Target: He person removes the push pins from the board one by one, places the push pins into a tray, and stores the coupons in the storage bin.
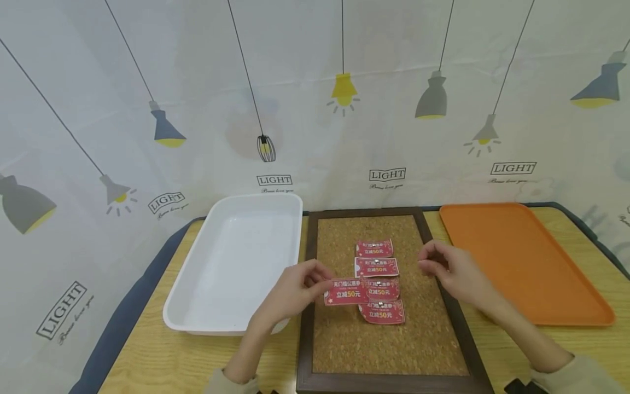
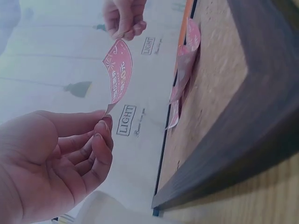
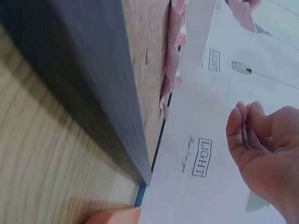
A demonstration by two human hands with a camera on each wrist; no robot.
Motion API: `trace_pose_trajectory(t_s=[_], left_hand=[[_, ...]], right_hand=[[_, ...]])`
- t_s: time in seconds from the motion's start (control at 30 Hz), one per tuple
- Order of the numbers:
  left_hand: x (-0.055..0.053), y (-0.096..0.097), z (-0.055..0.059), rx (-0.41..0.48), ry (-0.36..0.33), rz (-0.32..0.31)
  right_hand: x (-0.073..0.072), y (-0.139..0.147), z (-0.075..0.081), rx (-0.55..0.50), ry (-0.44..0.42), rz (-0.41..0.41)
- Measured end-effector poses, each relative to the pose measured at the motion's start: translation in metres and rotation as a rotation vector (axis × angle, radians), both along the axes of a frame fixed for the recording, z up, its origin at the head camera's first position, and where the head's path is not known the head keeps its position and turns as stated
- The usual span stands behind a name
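In my left hand [image 1: 301, 287] I pinch the left end of a red paper coupon [image 1: 344, 291] with white and yellow print, between thumb and fingertips. The coupon is held over a cork board [image 1: 344, 350] and overlaps one of the coupons there; in the left wrist view it bends in a curve. On the board a column of similar red coupons [image 1: 376, 267] hangs with small shiny pins [image 1: 378, 283] at their top edges. My right hand [image 1: 455, 271] is raised over the board's right edge, thumb and fingertips brought together, with nothing visible between them.
A deep white tray [image 1: 172, 312] stands left of the board, and an orange tray [image 1: 541, 262] lies to the right. The board's dark frame [image 1: 394, 383] rests on a wooden table [image 1: 147, 361]. Behind hangs a pale curtain [image 1: 305, 71] printed with lamps.
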State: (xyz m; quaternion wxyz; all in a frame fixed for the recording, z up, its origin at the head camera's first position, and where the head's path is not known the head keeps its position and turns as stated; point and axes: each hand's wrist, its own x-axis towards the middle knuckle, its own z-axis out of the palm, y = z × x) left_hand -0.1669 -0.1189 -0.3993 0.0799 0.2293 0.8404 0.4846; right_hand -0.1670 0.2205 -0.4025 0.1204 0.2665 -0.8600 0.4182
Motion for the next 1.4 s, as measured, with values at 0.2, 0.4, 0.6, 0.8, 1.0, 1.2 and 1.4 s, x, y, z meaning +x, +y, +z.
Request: trace_pose_trajectory(t_s=[0.2,0.4,0.6,0.8,1.0,1.2,1.4], left_hand=[[-0.004,-0.018,0.002,-0.004,0.029,0.069],[-0.008,-0.036,0.004,0.013,0.036,0.156],[-0.013,-0.056,0.002,0.025,0.027,0.255],[-0.017,-0.075,0.001,0.026,0.016,0.344],[-0.021,-0.091,-0.003,0.006,-0.009,0.426],[-0.026,-0.104,-0.009,-0.013,-0.036,0.495],[-0.029,-0.115,-0.011,-0.038,-0.072,0.546]], right_hand=[[-0.004,0.016,0.000,0.019,-0.010,-0.094],[-0.007,0.032,0.001,0.003,-0.010,-0.162],[-0.008,0.051,-0.001,0.015,-0.011,-0.207],[-0.011,0.069,-0.005,0.035,-0.018,-0.259],[-0.017,0.089,-0.011,0.035,-0.032,-0.277],[-0.023,0.109,-0.020,0.050,-0.054,-0.316],[-0.029,0.129,-0.033,0.063,-0.062,-0.353]])
